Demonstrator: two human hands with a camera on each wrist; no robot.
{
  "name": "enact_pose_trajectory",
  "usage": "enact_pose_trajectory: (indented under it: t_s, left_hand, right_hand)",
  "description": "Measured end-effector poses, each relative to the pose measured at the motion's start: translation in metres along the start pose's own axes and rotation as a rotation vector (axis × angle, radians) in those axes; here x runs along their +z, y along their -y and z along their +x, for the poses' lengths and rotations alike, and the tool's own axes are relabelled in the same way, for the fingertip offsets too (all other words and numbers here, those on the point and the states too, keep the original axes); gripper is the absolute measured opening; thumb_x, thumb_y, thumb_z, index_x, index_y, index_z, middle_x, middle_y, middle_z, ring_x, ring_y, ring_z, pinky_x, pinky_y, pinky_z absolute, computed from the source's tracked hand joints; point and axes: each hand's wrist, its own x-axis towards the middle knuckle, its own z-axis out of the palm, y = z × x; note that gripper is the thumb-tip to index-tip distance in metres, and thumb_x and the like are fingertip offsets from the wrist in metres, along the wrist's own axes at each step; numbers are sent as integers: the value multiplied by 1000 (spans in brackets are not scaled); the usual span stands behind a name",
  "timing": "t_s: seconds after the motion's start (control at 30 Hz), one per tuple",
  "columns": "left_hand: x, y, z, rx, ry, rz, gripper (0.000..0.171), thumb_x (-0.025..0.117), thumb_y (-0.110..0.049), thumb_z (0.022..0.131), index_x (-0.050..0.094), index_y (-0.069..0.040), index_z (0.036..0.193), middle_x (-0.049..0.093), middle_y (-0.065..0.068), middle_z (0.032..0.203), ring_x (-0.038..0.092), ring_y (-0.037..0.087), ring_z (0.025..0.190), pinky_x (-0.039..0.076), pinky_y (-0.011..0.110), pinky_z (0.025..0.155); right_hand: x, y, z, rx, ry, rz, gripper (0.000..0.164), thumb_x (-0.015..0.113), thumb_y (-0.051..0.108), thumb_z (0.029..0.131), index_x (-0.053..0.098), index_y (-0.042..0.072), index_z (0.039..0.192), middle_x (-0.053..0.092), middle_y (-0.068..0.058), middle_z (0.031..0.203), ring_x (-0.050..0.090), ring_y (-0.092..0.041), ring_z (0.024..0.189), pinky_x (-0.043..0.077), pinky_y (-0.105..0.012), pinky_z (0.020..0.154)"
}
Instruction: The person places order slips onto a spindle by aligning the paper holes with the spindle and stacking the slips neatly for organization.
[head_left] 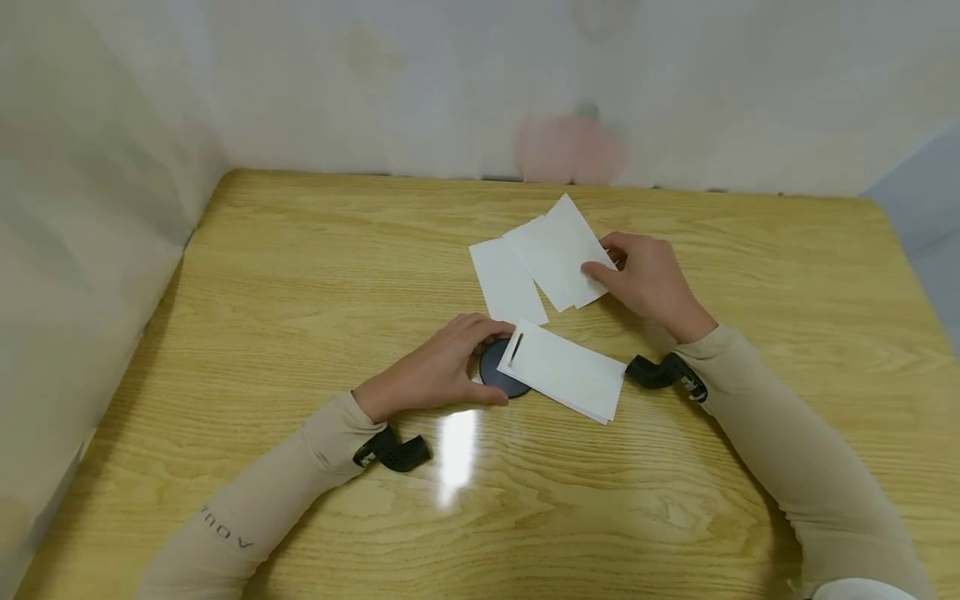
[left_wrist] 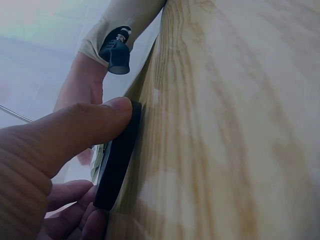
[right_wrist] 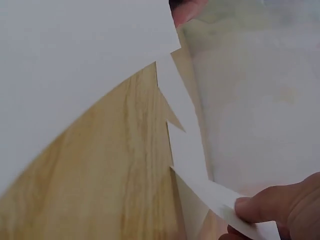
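My left hand [head_left: 442, 371] holds a flat dark round disc [head_left: 491, 367] by its rim, thumb on the near side and fingers on the far side. In the left wrist view the disc [left_wrist: 116, 160] appears edge-on, close to the table. A small stack of white paper slips [head_left: 570, 371] overlaps the disc's right part, with a short dark line near its left end. Farther back, my right hand [head_left: 648, 279] pinches the right edge of a white paper sheet [head_left: 562, 254] between thumb and fingers. In the right wrist view the pinched sheet [right_wrist: 220, 200] bends upward.
Another white sheet [head_left: 506, 279] lies left of the pinched one, on the wood-grain table [head_left: 315, 275]. Each wrist carries a black camera mount [head_left: 405, 454]. A pale patterned curtain [head_left: 420, 92] stands behind the table's back edge.
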Motion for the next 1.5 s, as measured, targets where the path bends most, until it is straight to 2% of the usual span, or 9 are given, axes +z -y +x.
enact_pose_trajectory:
  t_s: [0.17,0.33,0.53,0.67,0.9,1.03,1.2,1.3,1.5]
  left_hand:
    - [1,-1,2,3,9,4,84,88,-38,81,49,-11,150,55,8,145,51,24,130,48,41,105]
    - [0,-3,2,5,10,8,84,89,-37,81,49,-9,150,56,9,144,51,25,131,48,41,106]
    - [-1,-3,0,0,9,15,84,88,-36,82,48,-9,150,56,10,142,52,25,129,48,41,106]
    - [-2,-5,0,-18,25,-1,83,88,-36,82,48,-9,151,56,9,141,53,24,127,48,41,106]
    - [-9,-7,-1,-76,31,-66,72,81,-33,90,49,-10,151,59,4,138,59,17,119,51,35,104]
    - [-15,-12,-2,-103,-23,-140,59,72,-31,98,52,-10,149,63,2,134,62,16,117,52,36,103]
    - [-24,-16,1,-83,-143,-220,45,65,-24,102,56,-9,144,66,7,131,65,17,112,54,39,101]
    - [-30,-21,3,-102,-205,-250,37,62,-25,104,61,-10,139,70,5,125,66,17,108,54,39,99]
    - [-39,-34,6,-169,-268,-314,28,60,-35,105,71,-18,124,73,10,108,63,20,90,50,31,78]
  right_hand:
    - [-3,0,-8,-76,-67,14,22,63,24,102,75,4,104,64,-12,78,51,-21,69,37,-28,64]
    - [-9,1,-16,-163,-110,34,24,61,26,104,77,9,101,54,-6,65,41,-13,58,33,-27,59]
    - [-16,4,-27,-233,-120,88,21,63,26,104,78,13,97,46,0,60,32,-7,54,28,-24,56]
    - [-21,5,-36,-258,-114,119,18,65,24,102,79,14,96,54,1,61,33,-6,54,28,-23,54]
    - [-31,9,-51,-274,-75,204,14,67,19,101,78,16,93,69,1,72,48,-4,56,37,-19,54]
    - [-36,12,-58,-266,-46,241,13,68,19,101,79,16,94,72,-1,74,54,-4,55,42,-20,53]
    - [-38,16,-63,-236,-15,266,14,68,21,101,78,16,93,73,-2,76,60,-7,57,47,-21,54]
    - [-40,17,-65,-217,1,292,15,67,21,101,78,15,94,73,2,75,62,-9,57,48,-23,54]
    - [-43,20,-70,-136,61,365,17,67,24,102,78,14,93,71,6,74,62,-12,58,48,-25,53]
